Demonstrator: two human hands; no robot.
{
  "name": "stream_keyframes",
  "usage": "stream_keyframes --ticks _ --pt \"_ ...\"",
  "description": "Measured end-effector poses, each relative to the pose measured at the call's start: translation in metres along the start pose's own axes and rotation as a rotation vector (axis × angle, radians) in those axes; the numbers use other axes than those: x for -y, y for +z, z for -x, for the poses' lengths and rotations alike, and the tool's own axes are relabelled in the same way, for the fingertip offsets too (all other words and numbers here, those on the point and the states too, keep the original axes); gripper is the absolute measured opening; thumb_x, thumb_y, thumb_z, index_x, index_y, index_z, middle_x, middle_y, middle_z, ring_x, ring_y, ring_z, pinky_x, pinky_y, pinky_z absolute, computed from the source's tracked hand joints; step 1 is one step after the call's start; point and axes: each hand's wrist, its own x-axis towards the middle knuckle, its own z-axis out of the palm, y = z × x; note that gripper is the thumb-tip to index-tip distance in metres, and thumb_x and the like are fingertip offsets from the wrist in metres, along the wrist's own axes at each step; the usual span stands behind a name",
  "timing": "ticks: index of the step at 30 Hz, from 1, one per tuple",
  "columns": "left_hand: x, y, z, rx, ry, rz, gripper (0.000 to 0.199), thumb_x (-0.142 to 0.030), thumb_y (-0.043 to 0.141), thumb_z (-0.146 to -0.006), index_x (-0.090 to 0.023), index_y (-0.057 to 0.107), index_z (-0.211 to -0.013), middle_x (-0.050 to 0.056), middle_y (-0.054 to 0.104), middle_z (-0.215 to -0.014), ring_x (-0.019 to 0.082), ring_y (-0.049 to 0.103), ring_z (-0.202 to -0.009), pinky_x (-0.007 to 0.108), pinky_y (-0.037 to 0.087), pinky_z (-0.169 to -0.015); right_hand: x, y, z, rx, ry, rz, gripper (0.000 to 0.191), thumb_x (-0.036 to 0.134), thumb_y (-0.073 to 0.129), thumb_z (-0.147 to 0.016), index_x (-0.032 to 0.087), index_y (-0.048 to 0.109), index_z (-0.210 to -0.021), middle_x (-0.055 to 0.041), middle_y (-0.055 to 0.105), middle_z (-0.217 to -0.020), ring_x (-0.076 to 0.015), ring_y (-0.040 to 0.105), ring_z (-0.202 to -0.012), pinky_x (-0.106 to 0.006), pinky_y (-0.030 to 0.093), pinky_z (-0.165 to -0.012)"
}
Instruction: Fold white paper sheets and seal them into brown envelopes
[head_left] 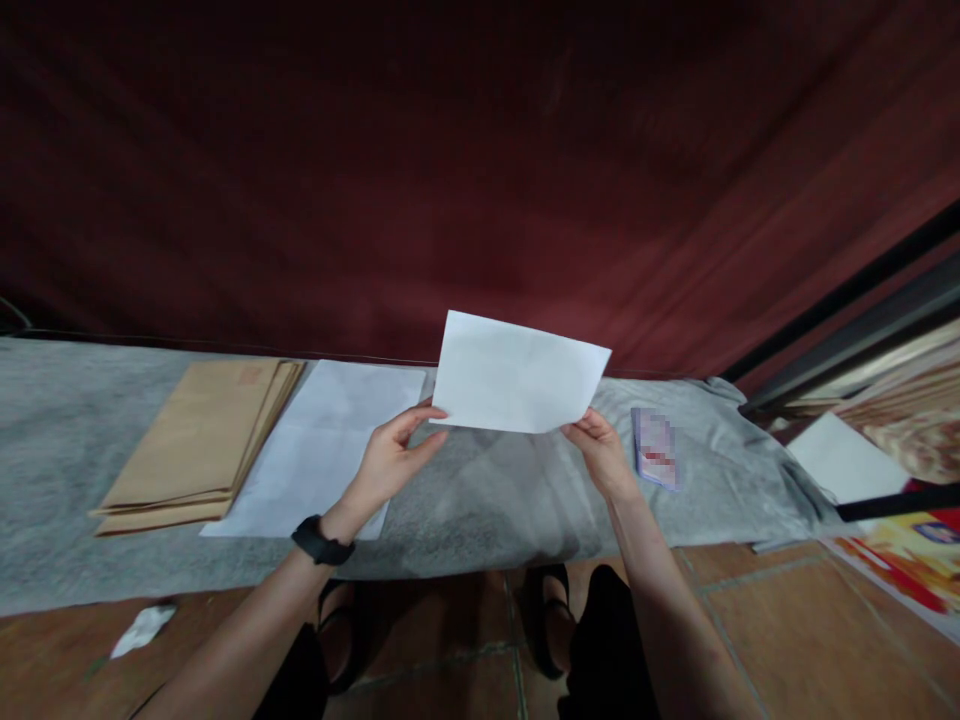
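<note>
Midair, right hand (604,460) pinching paper (517,372), left (390,458) looser

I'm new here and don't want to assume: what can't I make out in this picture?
All in the head view:
Held paper, far side: turned away.
Purplish item, markings: blurred into blocks.
White paper at left, part: covered by the left hand.
Colourful printed item, right side: cut off by the picture's edge.
</note>
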Motion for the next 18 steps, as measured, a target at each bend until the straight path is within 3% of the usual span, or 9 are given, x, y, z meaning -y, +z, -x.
stream_keyframes --ticks 5,9,12,15,18 --pt "0.008 0.001 0.006 -0.003 -0.028 0.022 0.03 -0.048 0.073 -0.077 -0.021 0.069 -0.089 0.007 0.073 -0.099 0.024 0.067 -0.1 0.036 0.049 -0.099 -0.007 -0.007 0.009 -0.002 -0.058 0.195 0.031 0.046 0.077 -0.07 0.025 0.074 -0.092 -0.0031 0.077 -0.097 -0.0296 0.065 -0.106 -0.049 0.045 -0.104" --pt "0.028 -0.008 0.014 0.061 -0.003 -0.003 0.038 -0.041 0.07 -0.082 -0.022 0.06 -0.113 0.006 0.073 -0.105 0.022 0.069 -0.102 0.034 0.051 -0.097 -0.013 -0.013 0.023 0.133 -0.19 0.445 0.013 0.04 0.073 -0.077 0.027 0.072 -0.081 -0.005 0.075 -0.096 -0.031 0.063 -0.112 -0.048 0.044 -0.106" --pt "0.04 -0.017 0.02 0.24 0.1 -0.183 0.042 -0.034 0.065 -0.087 -0.024 0.057 -0.128 0.008 0.069 -0.127 0.022 0.063 -0.12 0.037 0.047 -0.107 -0.019 -0.012 0.035 0.305 -0.356 0.652 0.005 0.028 0.066 -0.085 0.026 0.071 -0.084 -0.0052 0.074 -0.097 -0.0292 0.062 -0.115 -0.049 0.04 -0.11" --pt "0.047 -0.025 0.024 0.48 0.274 -0.378 0.036 -0.022 0.055 -0.093 -0.025 0.064 -0.127 0.007 0.06 -0.142 0.023 0.05 -0.137 0.041 0.038 -0.117 -0.03 -0.01 0.045 0.44 -0.474 0.867 0.021 0.013 0.053 -0.09 0.025 0.07 -0.093 -0.005 0.073 -0.111 -0.026 0.061 -0.117 -0.051 0.04 -0.111" --pt "0.05 -0.028 0.026 0.654 0.379 -0.506 0.051 -0.01 0.049 -0.092 -0.031 0.059 -0.137 0.002 0.051 -0.152 0.02 0.043 -0.143 0.042 0.036 -0.12 -0.041 -0.008 0.052 0.514 -0.508 1.017 0.037 0.003 0.047 -0.086 0.025 0.069 -0.105 -0.0055 0.069 -0.126 -0.0245 0.059 -0.122 -0.05 0.042 -0.111"
